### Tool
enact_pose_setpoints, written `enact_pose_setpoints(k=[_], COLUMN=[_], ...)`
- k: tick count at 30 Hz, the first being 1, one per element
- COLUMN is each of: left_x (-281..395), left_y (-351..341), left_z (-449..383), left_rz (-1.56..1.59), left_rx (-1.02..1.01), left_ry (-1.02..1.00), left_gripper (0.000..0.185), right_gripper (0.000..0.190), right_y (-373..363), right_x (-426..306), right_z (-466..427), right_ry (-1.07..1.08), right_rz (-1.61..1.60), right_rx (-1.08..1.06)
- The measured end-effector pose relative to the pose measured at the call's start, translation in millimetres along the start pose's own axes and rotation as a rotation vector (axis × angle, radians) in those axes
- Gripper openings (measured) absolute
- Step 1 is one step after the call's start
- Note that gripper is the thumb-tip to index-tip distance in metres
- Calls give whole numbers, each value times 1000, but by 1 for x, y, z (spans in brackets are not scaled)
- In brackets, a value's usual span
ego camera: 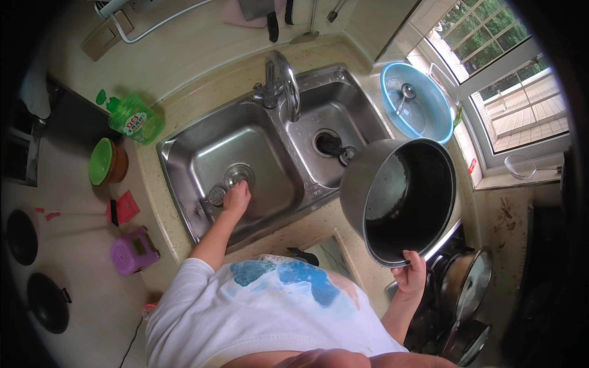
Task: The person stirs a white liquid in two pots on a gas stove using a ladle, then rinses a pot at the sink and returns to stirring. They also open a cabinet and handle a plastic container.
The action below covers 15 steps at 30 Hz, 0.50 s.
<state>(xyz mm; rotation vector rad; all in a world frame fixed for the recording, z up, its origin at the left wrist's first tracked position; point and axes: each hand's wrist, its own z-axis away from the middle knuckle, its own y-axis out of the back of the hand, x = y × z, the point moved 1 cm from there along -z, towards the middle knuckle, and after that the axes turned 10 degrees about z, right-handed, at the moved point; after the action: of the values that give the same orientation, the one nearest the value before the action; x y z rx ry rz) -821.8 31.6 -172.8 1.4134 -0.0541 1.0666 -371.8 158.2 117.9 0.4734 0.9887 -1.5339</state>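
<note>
My left hand reaches into the larger left basin of a stainless steel double sink, its fingertips at the drain fitting. A round perforated metal strainer lies beside that drain. With my right hand I grip the rim of a large dark metal pot, tilted with its mouth to the right, over the counter and the small basin's edge. The chrome faucet arches above the sink. In the small basin's drain is something dark. Whether my left fingers hold a part is hidden.
A blue plastic basin with a metal ladle stands behind the pot. Green bottled dish soap stands left of the sink. Lidded pans sit on the stove at right. A purple stool is on the floor.
</note>
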Motion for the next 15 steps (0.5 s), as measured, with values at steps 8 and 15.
enact_pose_setpoints(k=[8,15], left_x=[8,-12], left_y=[-12,-20], left_z=[-31,-38], left_rz=[-1,-161], left_rx=[18,79], left_ry=[185,94], left_gripper=[63,38], right_gripper=[16,15], right_y=[14,31], right_x=[-8,-12], right_z=[-3,-1], right_ry=[-27,-25], right_rz=[44,23], right_rx=[-22,-17])
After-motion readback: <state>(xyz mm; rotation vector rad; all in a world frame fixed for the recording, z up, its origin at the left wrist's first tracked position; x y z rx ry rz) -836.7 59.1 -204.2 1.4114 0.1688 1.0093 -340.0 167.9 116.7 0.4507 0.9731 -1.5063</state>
